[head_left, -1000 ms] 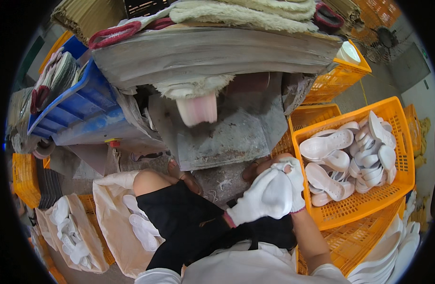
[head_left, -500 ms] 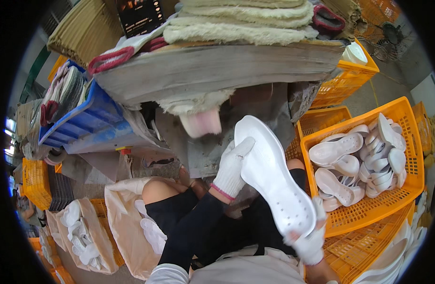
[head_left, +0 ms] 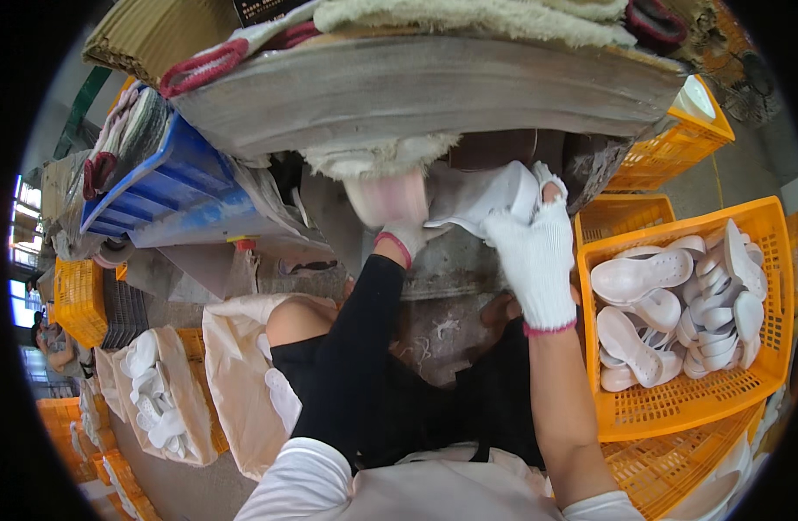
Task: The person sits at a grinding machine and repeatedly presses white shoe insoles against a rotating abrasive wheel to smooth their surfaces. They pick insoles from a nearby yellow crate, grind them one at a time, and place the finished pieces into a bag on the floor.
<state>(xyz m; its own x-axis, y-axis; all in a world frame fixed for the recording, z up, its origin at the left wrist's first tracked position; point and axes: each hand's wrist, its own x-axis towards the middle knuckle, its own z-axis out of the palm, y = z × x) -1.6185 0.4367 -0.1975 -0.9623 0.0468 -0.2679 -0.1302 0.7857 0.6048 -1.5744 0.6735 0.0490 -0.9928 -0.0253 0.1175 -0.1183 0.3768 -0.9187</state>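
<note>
A white sole (head_left: 481, 201) is clamped by the gloved fingers of both the left hand (head_left: 409, 236) and right hand (head_left: 531, 252), and pressed to the blurred wheel (head_left: 386, 196) under the counter's front edge (head_left: 416, 104), so it is steadied. More soles wait in the orange crate (head_left: 677, 408) at the right.

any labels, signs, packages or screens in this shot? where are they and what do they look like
Dark card or sign: top edge, above the bench pile; black, pale print too small to tell.
Cloth sack: lower left on the floor; cream, open, holding white soles.
Cloth sack: beside the knee; cream, open.
No screens.
</note>
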